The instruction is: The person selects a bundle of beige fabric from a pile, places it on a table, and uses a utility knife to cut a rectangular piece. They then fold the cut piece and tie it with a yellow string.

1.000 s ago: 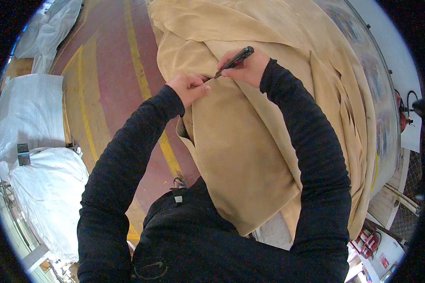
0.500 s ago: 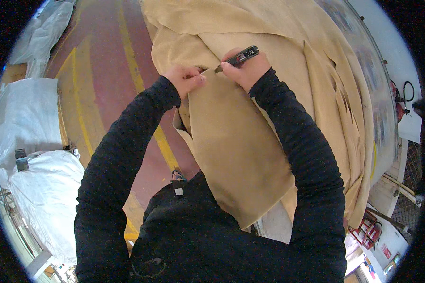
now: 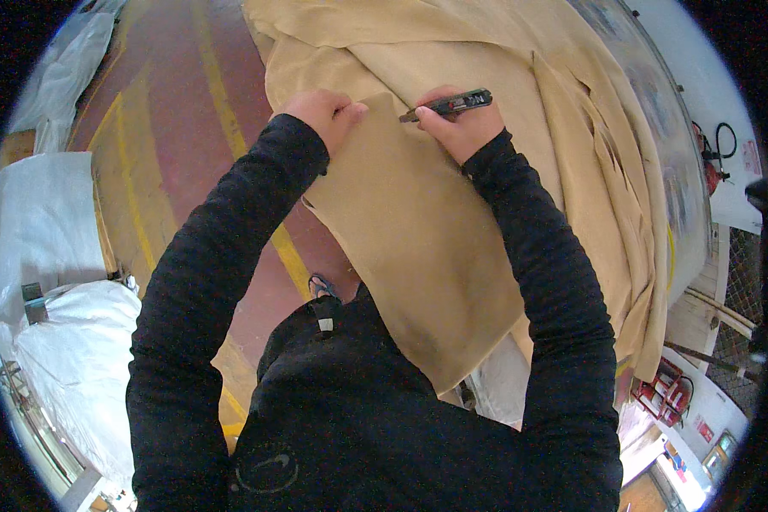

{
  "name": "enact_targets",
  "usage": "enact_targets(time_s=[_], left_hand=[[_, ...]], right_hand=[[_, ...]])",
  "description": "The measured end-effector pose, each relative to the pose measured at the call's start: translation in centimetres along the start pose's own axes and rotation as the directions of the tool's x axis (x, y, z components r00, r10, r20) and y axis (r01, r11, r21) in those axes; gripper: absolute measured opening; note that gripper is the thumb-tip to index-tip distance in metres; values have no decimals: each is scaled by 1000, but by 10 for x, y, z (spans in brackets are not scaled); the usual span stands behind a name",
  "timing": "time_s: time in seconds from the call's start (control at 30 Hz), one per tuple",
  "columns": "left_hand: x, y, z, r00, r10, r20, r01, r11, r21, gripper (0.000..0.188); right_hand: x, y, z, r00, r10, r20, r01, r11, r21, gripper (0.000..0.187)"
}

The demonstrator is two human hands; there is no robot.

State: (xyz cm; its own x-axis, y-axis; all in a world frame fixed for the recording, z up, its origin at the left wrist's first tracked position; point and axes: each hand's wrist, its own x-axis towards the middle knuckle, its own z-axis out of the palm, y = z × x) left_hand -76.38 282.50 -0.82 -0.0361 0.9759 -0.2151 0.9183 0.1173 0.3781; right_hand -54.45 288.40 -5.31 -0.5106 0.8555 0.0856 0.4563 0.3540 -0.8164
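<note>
A large tan sheet of thick, felt-like fabric (image 3: 427,230) drapes in front of me, with one flap hanging toward my body. My left hand (image 3: 322,118) is closed on the upper left edge of that flap, thumb on top. In my right hand (image 3: 465,128) is a black utility knife (image 3: 459,103), its blade pointing left just off the flap's upper corner. A narrow gap separates the blade tip from my left hand. Whether the blade touches the fabric I cannot tell.
More tan fabric lies in folds (image 3: 602,171) to the right, with slits in it. The red floor (image 3: 166,128) with yellow stripes shows at left. White plastic-covered stacks (image 3: 47,205) stand on the far left. Red equipment (image 3: 667,392) is at the lower right.
My right hand with the knife has shifted right, away from my left hand. The left hand has moved slightly up and left, and the flap lies more spread out.
</note>
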Motion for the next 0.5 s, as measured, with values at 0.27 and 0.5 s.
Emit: enact_targets(time_s=[0.27,0.5], left_hand=[[2,2,-11,986,113,-124,-119,992,-41,40],[-13,11,-22,973,137,-186,-141,990,-7,40]], right_hand=[[-24,7,-14,997,68,47,-70,996,54,16],[-60,15,-19,994,98,-49,-91,988,128,18]])
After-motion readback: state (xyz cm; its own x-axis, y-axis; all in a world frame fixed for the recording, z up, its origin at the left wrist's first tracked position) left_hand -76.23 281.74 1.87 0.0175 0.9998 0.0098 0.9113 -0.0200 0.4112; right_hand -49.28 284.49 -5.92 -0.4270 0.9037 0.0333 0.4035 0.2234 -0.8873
